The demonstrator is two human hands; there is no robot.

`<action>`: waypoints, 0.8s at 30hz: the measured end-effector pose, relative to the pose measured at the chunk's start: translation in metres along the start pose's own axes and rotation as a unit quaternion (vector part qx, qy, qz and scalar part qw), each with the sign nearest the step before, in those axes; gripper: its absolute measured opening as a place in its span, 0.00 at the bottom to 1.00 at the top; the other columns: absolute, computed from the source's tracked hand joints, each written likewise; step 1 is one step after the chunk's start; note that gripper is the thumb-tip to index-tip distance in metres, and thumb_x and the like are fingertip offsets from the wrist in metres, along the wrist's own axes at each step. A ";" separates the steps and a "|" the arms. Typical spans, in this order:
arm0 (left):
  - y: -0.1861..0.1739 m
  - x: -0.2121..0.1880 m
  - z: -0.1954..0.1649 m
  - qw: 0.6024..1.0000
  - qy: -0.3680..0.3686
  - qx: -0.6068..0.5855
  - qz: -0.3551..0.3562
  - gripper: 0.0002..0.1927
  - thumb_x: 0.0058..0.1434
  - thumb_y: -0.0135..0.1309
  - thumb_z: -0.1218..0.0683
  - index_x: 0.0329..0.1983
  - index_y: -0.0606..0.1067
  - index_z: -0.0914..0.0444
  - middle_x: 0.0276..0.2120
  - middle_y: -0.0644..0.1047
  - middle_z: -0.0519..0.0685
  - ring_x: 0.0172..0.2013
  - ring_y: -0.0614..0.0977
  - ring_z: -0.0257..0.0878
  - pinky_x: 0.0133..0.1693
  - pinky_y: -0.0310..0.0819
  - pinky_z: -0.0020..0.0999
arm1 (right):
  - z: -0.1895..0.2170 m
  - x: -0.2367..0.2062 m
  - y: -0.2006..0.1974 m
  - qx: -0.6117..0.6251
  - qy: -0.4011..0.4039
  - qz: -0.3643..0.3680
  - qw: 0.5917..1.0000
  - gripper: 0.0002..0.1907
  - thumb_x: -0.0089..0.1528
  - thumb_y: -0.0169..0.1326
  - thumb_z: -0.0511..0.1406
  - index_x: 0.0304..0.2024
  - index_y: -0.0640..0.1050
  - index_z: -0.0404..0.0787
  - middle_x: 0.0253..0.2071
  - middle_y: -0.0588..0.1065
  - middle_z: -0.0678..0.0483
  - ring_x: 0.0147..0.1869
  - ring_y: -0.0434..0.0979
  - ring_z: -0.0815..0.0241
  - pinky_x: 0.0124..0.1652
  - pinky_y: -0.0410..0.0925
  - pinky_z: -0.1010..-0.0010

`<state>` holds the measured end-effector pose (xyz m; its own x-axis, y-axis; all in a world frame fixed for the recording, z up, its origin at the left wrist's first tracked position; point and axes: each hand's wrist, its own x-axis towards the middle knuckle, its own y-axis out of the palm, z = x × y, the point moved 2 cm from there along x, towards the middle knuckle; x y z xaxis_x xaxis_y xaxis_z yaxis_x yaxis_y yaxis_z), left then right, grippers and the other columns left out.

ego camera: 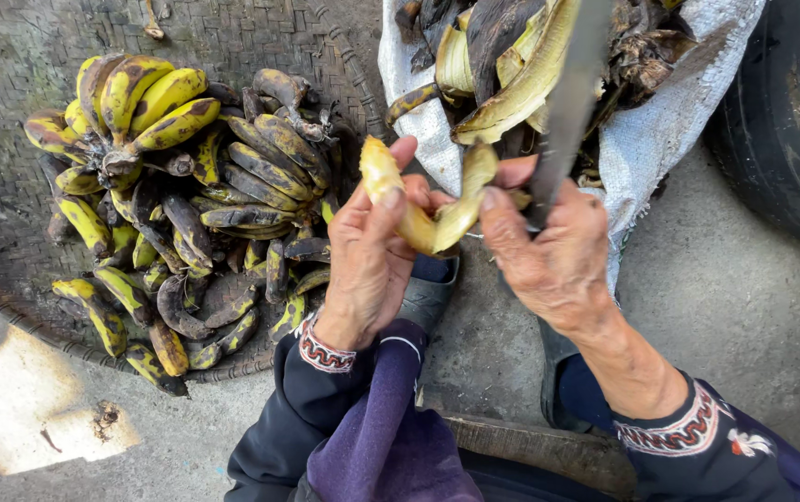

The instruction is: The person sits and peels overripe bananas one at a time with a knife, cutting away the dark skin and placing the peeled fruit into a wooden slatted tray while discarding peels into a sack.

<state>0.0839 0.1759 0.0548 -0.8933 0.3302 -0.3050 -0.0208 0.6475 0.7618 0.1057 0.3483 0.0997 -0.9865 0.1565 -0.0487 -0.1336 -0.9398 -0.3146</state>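
Note:
My left hand (367, 256) grips a half-peeled yellow banana (381, 172) at the middle of the head view, its bare flesh pointing up. My right hand (549, 251) holds a long grey knife (572, 93) with the blade pointing up and away, while its thumb and fingers pinch a strip of banana peel (465, 200) pulled away from the fruit. Both hands hover over grey shoes on the concrete floor.
A round woven tray (10, 167) at the left holds a heap of spotted yellow-black bananas (177, 195). A white sack (660, 130) at the top right is filled with discarded peels (511, 65). A dark tyre (790, 112) stands at the far right.

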 end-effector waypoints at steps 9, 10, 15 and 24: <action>0.001 0.009 -0.034 0.994 0.103 0.000 0.046 0.38 0.78 0.53 0.53 0.84 0.48 0.57 0.48 0.68 0.45 0.49 0.74 0.36 0.54 0.77 0.39 | 0.043 0.038 -0.085 -0.149 -0.177 -0.041 0.972 0.10 0.70 0.53 0.37 0.48 0.75 0.37 0.31 0.77 0.55 0.29 0.77 0.69 0.31 0.69 0.76; 0.001 0.010 -0.036 0.994 0.106 0.004 0.039 0.38 0.77 0.52 0.53 0.84 0.47 0.57 0.48 0.68 0.45 0.50 0.74 0.37 0.56 0.77 0.40 | 0.047 0.042 -0.090 -0.190 -0.174 -0.024 0.966 0.10 0.70 0.53 0.36 0.48 0.75 0.37 0.32 0.77 0.55 0.30 0.78 0.69 0.31 0.70 0.77; 0.007 0.013 -0.045 0.992 0.111 -0.035 0.057 0.40 0.74 0.51 0.55 0.83 0.46 0.60 0.49 0.69 0.49 0.55 0.74 0.41 0.61 0.77 0.46 | 0.068 0.047 -0.066 -0.245 -0.194 0.035 0.949 0.08 0.70 0.52 0.35 0.48 0.76 0.37 0.35 0.78 0.54 0.34 0.80 0.68 0.31 0.70 0.78; 0.012 0.004 -0.039 0.990 0.134 -0.014 0.050 0.38 0.68 0.55 0.50 0.76 0.54 0.64 0.45 0.69 0.49 0.56 0.74 0.40 0.62 0.75 0.43 | -0.007 0.003 0.019 0.058 0.006 0.165 0.985 0.10 0.64 0.61 0.32 0.48 0.83 0.36 0.34 0.81 0.58 0.33 0.74 0.74 0.34 0.69 0.80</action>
<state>0.0630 0.1582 0.0849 -0.9785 0.1951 -0.0665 0.0653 0.5993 0.7978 0.1008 0.3332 0.0866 -0.9768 -0.1605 -0.1418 0.1836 -0.9684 -0.1686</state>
